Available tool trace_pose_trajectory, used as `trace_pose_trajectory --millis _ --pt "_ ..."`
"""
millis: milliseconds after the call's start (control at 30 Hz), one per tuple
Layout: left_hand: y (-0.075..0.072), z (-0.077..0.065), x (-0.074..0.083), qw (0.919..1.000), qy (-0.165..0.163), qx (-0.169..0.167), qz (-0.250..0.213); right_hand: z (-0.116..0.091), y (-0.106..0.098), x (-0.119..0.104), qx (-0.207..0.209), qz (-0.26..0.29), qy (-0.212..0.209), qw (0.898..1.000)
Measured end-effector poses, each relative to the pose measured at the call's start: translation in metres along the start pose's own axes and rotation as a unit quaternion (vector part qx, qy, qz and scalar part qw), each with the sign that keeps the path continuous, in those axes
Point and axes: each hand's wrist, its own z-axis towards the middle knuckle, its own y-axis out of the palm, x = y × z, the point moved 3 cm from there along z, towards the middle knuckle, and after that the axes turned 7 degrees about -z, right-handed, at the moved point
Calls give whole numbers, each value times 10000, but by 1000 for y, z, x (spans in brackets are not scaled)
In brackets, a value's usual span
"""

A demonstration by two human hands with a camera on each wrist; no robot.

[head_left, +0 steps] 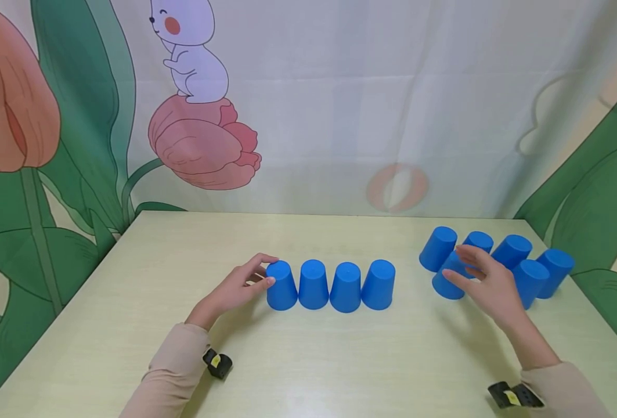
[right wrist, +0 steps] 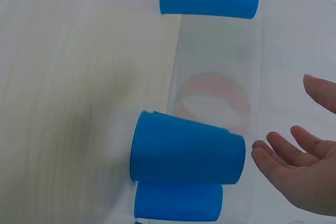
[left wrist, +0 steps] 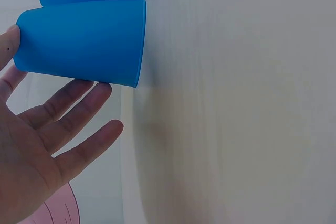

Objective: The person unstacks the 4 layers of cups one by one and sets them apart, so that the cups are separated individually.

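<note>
Several blue plastic cups stand upside down in a row in the middle of the table. My left hand [head_left: 240, 285] is at the leftmost cup [head_left: 282, 285], thumb and index finger pinching it near its upturned base. In the left wrist view the other fingers of the left hand [left wrist: 47, 145] spread beside this cup [left wrist: 81, 43]. My right hand [head_left: 488, 284] hovers over a group of upside-down blue cups at the right, thumb and fingers apart around the near-left cup [head_left: 446, 284]. The right wrist view shows a gap between the right hand [right wrist: 299, 166] and the closest cup [right wrist: 189, 150].
The right group has several cups close together, among them a back-left cup [head_left: 437, 249] and a rightmost cup [head_left: 556, 273] near the table's right edge. Behind the pale wooden table [head_left: 308, 360] hangs a printed curtain [head_left: 308, 116]. A black strap device sits at each wrist.
</note>
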Motion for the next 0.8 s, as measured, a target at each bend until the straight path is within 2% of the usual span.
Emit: trace_pose_trajectory --millis 200,433,567,800 --pt "0 0 0 10000 -2 0 0 -7 6 -31 -165 -81 -195 9996" --pt "0 0 0 10000 -11 9 2 -17 7 -79 -735 193 -800 9939" --pt "0 0 -1 10000 -7 12 12 -16 17 -86 -922 138 -947 9911" --pt "0 1 -2 10000 7 -10 -3 -8 37 -84 -1291 379 -867 9871"
